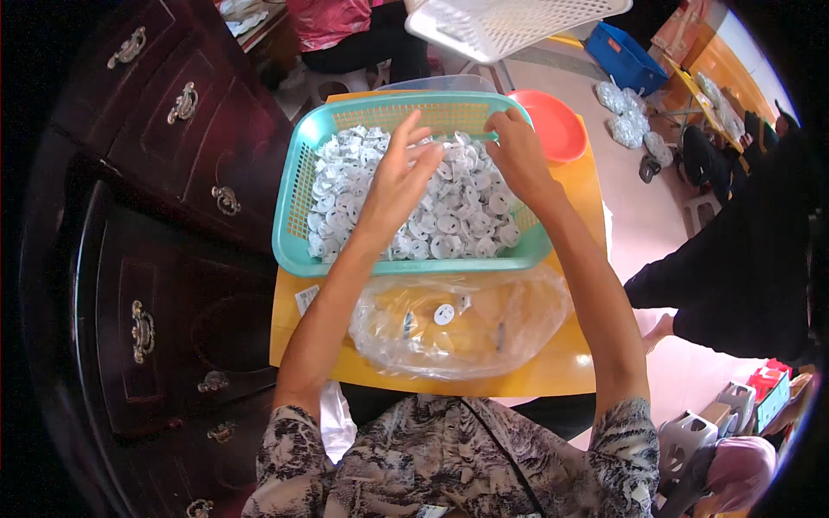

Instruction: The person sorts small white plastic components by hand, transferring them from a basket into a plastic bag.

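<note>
A turquoise plastic basket [413, 267] holds a heap of small white round plastic parts [449, 224]. Over the middle of the heap, my left hand [404, 173] has its fingers spread and nothing in them. At the basket's far right, my right hand [518, 155] is bent with its fingers curled toward the left; what they hold, if anything, is hidden. Below the basket lies a clear plastic bag [462, 332], with a round white piece [444, 314] showing on or through it.
The basket and bag are on a yellow table [596, 216]. A red round basin [553, 125] stands at its far right. Dark wooden drawers [173, 155] close off the left. Beyond are a white perforated tray [509, 26], a blue crate [623, 59], filled bags [628, 116] and other people.
</note>
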`<state>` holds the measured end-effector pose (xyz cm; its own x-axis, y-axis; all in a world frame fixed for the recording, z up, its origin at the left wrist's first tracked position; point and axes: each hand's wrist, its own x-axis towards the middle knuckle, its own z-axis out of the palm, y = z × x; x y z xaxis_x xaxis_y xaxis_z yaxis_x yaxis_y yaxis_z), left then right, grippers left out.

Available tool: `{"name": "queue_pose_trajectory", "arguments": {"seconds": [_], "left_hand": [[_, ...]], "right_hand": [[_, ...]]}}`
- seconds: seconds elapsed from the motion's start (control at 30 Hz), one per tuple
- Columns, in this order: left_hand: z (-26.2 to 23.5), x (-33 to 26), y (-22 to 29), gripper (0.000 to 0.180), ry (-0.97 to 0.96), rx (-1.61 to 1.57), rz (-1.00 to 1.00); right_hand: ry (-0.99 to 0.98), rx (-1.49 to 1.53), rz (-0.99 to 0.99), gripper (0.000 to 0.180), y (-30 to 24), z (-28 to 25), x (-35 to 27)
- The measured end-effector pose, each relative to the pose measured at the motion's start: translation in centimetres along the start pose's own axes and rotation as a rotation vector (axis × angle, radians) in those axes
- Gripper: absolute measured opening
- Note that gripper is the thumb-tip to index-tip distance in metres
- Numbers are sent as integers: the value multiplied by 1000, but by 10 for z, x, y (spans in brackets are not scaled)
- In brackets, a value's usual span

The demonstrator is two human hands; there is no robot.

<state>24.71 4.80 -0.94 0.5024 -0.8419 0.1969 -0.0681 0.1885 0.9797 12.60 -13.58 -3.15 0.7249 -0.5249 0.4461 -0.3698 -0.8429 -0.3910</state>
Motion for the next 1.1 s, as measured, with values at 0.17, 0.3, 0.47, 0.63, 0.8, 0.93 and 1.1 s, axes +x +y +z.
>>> {"name": "queue_pose_trajectory", "arguments": {"seconds": [0.17, 0.3, 0.47, 0.63, 0.8, 0.93, 1.1], "left_hand": [[-24, -16, -14, 55, 44, 442, 227], [-29, -21, -23, 50, 103, 623, 302], [-18, -20, -21, 50, 116, 636, 336], [-20, -21, -25, 49, 105, 662, 328], [-22, -19, -31, 47, 20, 679, 336], [-24, -19, -35, 48, -21, 755, 317], [-23, -20, -39, 50, -49, 813, 406]], "right_hand": [[-146, 68, 32, 28, 1, -6, -18], [-256, 315, 54, 44, -19, -5, -18], [-283, 318, -47, 52, -22, 10, -9], [-331, 254, -20, 53, -26, 4, -9], [-336, 323, 87, 48, -28, 1, -12], [-311, 374, -27, 47, -30, 1, -16], [-221, 310, -173, 35, -28, 2, -27]]}}
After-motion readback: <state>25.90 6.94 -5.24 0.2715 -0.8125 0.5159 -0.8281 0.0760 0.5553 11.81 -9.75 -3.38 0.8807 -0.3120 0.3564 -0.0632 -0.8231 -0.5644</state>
